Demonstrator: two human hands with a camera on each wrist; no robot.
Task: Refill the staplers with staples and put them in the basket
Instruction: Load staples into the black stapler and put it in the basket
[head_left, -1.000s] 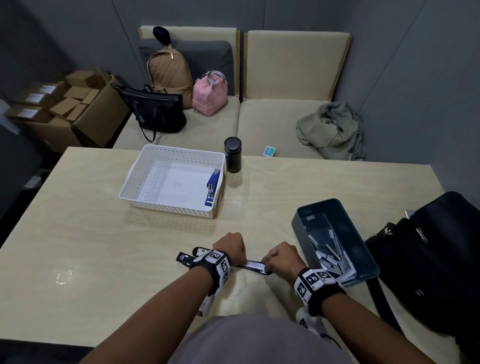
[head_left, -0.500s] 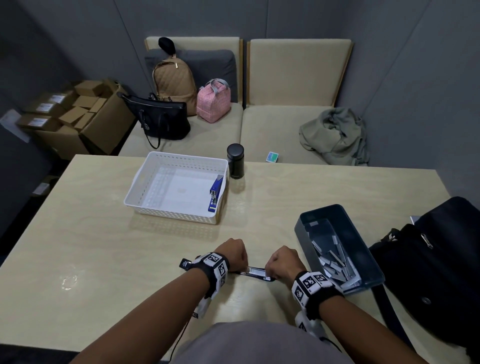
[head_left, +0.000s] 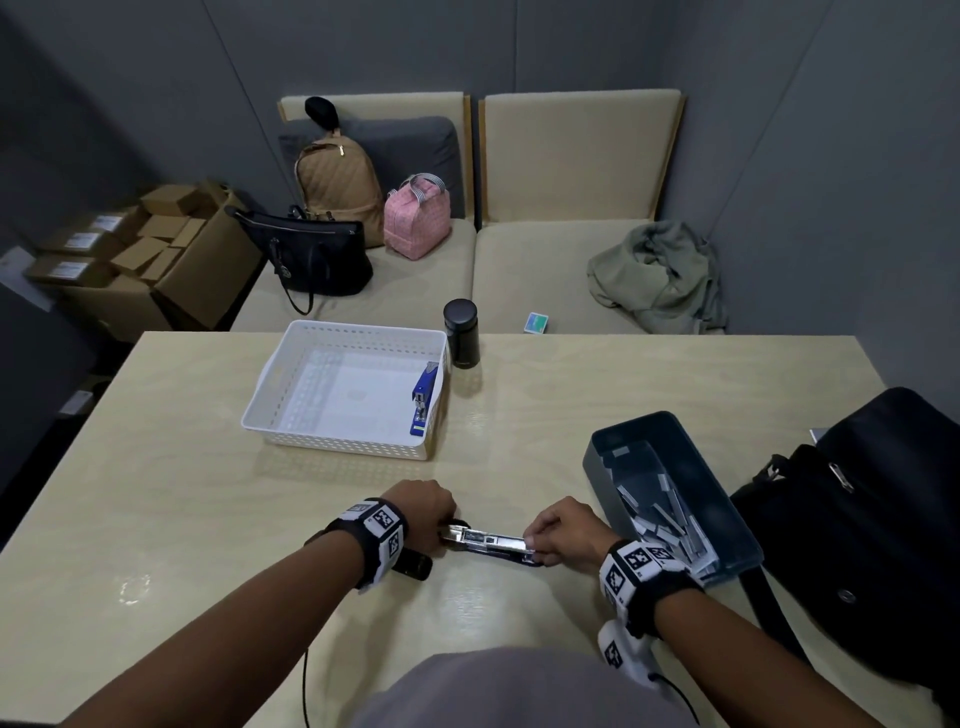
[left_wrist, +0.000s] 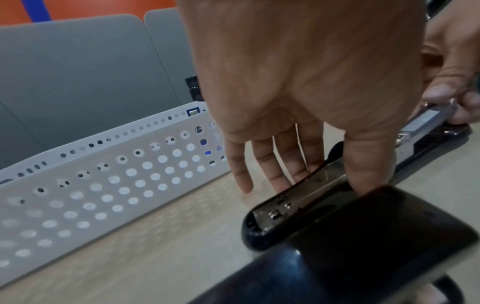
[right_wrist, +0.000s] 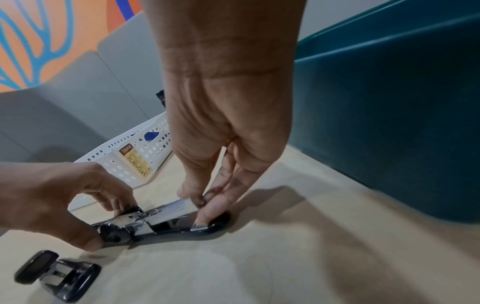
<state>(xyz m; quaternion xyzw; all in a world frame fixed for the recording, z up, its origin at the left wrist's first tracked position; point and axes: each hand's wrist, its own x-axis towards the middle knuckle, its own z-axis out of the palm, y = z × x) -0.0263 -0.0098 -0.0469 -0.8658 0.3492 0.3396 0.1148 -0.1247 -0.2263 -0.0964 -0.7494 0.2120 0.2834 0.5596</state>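
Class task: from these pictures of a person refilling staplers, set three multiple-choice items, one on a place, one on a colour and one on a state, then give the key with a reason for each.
1. Where is the blue stapler?
A in the white basket
B in the teal bin
C on the seat

2. What colour is the bin of staples?
A white
B dark teal
C pink

3. The black stapler on the table is:
A shut
B opened out flat
C in the basket

Key: 1 A, it lies along the basket's right wall. 2 B, its walls are dark teal. 3 B, the left hand and right hand hold its ends with the metal magazine exposed.

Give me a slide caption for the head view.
Both hands, left and right, load an opened black stapler beside the staple bin.
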